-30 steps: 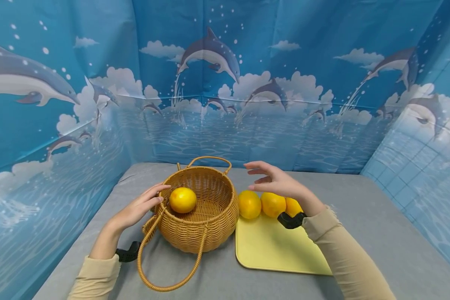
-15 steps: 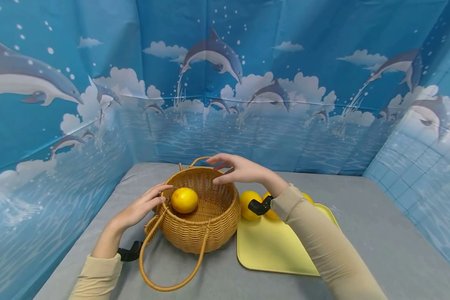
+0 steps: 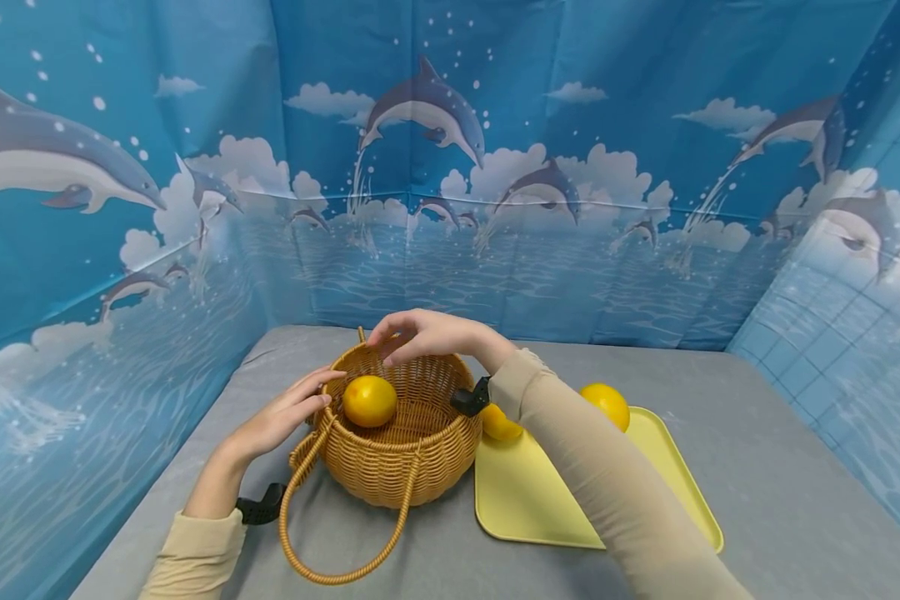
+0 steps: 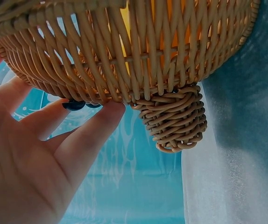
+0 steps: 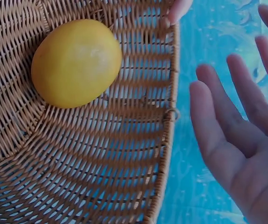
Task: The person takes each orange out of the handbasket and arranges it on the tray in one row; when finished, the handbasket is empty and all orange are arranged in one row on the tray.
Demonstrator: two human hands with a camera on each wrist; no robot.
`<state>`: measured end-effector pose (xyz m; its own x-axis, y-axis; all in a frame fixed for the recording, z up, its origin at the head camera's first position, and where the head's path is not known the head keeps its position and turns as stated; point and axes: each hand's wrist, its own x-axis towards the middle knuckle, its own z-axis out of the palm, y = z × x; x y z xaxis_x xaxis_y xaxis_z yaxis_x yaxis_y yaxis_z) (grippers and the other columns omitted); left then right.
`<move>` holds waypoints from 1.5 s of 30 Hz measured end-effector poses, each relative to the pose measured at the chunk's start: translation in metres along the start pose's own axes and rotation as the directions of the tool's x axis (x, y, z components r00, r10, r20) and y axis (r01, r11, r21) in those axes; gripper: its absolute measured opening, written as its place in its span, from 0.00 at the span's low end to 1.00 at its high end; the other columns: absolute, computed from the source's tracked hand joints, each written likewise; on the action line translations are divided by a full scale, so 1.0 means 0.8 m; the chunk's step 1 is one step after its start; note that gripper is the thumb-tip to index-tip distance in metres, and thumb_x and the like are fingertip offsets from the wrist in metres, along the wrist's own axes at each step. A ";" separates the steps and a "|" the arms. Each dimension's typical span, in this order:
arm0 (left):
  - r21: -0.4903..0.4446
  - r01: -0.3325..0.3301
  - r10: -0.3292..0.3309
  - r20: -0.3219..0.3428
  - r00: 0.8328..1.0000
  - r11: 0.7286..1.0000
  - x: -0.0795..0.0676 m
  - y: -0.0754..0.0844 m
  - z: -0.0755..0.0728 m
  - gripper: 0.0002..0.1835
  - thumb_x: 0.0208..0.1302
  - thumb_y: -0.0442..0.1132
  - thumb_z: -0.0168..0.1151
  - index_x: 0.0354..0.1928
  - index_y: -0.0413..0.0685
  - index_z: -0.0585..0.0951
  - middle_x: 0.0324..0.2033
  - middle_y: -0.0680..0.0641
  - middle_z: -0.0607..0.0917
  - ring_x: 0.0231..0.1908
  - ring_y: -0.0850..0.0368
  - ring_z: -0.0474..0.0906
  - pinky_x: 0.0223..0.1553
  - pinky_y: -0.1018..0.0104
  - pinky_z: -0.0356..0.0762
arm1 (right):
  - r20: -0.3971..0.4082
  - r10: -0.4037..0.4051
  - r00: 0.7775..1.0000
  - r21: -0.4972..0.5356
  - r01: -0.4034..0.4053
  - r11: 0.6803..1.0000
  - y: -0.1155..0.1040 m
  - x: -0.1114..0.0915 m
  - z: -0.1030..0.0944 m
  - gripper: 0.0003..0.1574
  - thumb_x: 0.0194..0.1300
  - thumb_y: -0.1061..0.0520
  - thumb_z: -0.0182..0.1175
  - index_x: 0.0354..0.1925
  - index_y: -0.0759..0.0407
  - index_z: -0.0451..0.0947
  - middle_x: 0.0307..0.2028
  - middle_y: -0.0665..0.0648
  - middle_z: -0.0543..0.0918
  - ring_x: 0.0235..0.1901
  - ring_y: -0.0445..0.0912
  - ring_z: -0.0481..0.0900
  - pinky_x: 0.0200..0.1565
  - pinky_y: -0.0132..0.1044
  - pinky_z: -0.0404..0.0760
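A round wicker basket (image 3: 397, 467) stands on the grey surface, holding one smooth yellow fruit (image 3: 370, 402), oval in the right wrist view. At the basket's left rim, my left hand (image 3: 273, 421) touches the wicker with its fingertips. The left wrist view shows that hand's thumb (image 4: 89, 144) against the wicker beside a woven foot (image 4: 176, 121). My right hand (image 3: 431, 335) hovers over the basket's back rim, fingers loosely bent, with nothing in them. In the right wrist view, its fingers are apart from both rim and fruit.
Right of the basket lies a yellow tray (image 3: 536, 492). Two more yellow fruits, one near (image 3: 501, 425) and one farther right (image 3: 607, 404), show at its back edge, partly behind my right arm. A looped handle (image 3: 345, 575) hangs in front. A dolphin-print curtain (image 3: 450, 250) encloses the surface.
My right hand has moved left from above the fruits by the tray to over the basket, empty throughout. The left hand stays at the rim, and the fruit in the basket has not moved.
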<state>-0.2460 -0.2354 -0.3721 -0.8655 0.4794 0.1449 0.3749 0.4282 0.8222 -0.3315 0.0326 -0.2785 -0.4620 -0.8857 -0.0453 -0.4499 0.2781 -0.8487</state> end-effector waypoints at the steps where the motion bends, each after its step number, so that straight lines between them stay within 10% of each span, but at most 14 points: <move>1: -0.001 0.003 -0.003 0.000 1.000 1.000 0.000 0.000 0.000 0.24 0.75 0.43 0.40 0.69 0.44 0.61 0.71 0.36 0.47 0.68 0.34 0.42 0.58 0.32 0.49 | 0.017 0.007 1.000 0.001 -0.007 1.000 0.002 0.004 0.000 0.26 0.64 0.63 0.59 0.58 0.69 0.67 0.58 0.65 0.71 0.58 0.55 0.70 0.52 0.37 0.73; 45: 0.002 0.017 -0.017 -0.004 1.000 1.000 -0.001 0.001 -0.001 0.24 0.75 0.44 0.40 0.69 0.47 0.61 0.71 0.37 0.46 0.69 0.35 0.41 0.58 0.32 0.48 | 0.170 0.233 0.957 -0.352 -0.162 0.922 0.052 0.060 0.027 0.34 0.61 0.60 0.63 0.65 0.51 0.69 0.62 0.46 0.69 0.61 0.42 0.65 0.58 0.35 0.65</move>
<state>-0.2454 -0.2358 -0.3711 -0.8730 0.4692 0.1333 0.3611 0.4379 0.8234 -0.3559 -0.0061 -0.3273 -0.4173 -0.8463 -0.3310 -0.6092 0.5308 -0.5892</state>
